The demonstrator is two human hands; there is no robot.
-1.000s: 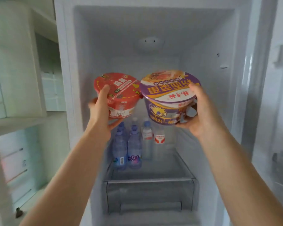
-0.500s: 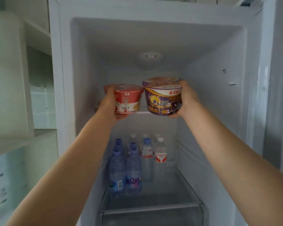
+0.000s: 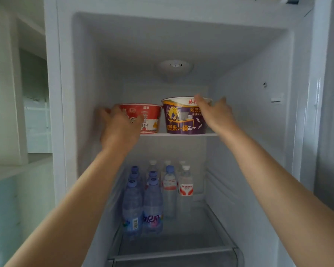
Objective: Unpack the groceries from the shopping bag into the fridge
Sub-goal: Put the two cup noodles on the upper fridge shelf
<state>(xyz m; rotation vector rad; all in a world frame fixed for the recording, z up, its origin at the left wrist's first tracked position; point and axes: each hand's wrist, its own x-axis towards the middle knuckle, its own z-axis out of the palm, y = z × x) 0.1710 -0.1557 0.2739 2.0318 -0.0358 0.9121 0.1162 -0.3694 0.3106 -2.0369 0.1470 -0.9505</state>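
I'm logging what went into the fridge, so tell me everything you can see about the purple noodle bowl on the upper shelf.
The purple round instant noodle bowl looks like printed paper or plastic, tapering toward its base, with a white rim band, yellow Chinese lettering and a cartoon figure at a desk. It stands upright on the white upper fridge shelf, just right of the red noodle bowl; whether they touch is unclear. The right hand rests against its right side, fingers at the rim, covering that part.

Two noodle bowls are set side by side on the upper fridge shelf [image 3: 181, 134], mid-frame: one bowl [image 3: 148, 117] left, the taller bowl [image 3: 183, 116] right, just beside it. Water bottles [image 3: 152, 199] are grouped on the lower shelf, below the bowls, toward lower centre-left.
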